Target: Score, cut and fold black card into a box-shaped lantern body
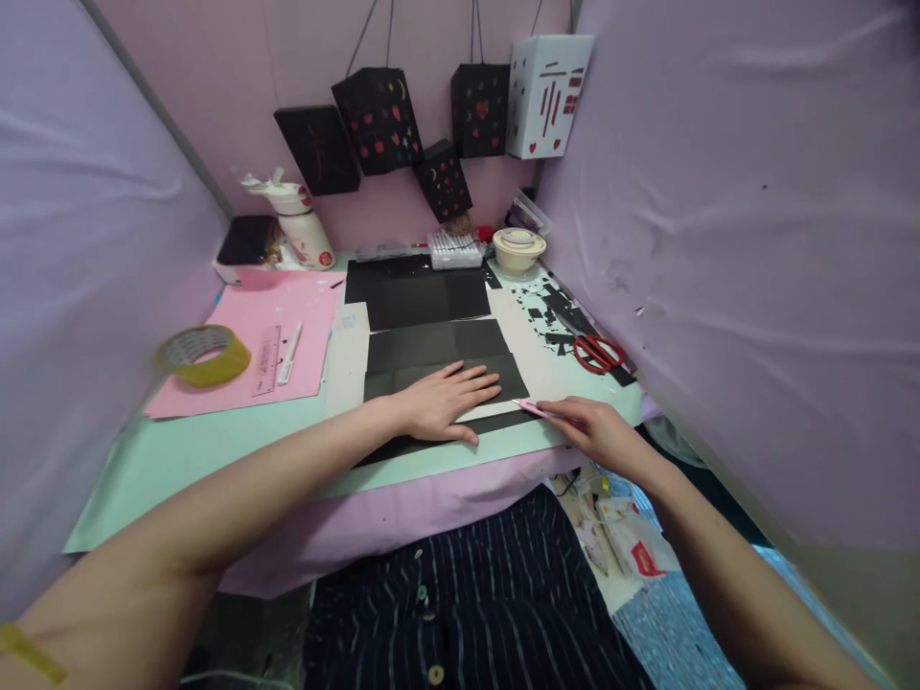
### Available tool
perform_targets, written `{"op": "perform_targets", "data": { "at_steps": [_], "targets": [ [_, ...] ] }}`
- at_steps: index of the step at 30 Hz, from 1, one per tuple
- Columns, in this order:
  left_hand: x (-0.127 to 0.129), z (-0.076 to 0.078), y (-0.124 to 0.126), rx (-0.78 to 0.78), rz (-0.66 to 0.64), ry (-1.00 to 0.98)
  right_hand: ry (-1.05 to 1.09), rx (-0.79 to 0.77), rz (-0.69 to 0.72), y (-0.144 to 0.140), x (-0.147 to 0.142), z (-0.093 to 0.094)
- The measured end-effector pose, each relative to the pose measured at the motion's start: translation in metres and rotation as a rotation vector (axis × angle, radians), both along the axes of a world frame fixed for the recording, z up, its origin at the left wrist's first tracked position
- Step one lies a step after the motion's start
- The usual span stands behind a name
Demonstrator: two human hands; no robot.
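The left hand (pixel 442 401) lies flat, fingers spread, pinning the black paper (pixel 431 350) at the desk's (pixel 179 450) near edge — thin, light, apt to slide, so pressing beats pinching. The right hand (pixel 600 431) pinches a pink craft knife (pixel 533 409) at the sheet's corner.

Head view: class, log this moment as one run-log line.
left hand flat on black paper | right hand holds pink craft knife at paper edge
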State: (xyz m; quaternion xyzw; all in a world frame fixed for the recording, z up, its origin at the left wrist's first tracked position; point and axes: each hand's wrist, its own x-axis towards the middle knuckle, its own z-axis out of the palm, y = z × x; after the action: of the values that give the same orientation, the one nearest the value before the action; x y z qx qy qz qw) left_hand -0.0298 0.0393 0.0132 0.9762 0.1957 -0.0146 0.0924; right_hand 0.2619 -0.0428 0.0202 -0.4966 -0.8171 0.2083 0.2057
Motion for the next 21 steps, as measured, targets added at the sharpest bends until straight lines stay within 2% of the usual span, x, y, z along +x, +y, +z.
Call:
{"op": "perform_targets", "data": {
  "at_steps": [6,18,21],
  "targets": [
    [0.001,0.000,0.000,-0.001,0.003,0.012,-0.033,-0.016,0.075,-0.005,0.005,0.003],
    [0.000,-0.002,0.000,0.009,0.010,-0.011,-0.031,0.004,-0.068,-0.012,-0.018,-0.009],
    [0.000,-0.003,0.001,0.003,0.018,-0.019,-0.045,0.020,-0.066,-0.015,-0.022,-0.010]
  ]
}}
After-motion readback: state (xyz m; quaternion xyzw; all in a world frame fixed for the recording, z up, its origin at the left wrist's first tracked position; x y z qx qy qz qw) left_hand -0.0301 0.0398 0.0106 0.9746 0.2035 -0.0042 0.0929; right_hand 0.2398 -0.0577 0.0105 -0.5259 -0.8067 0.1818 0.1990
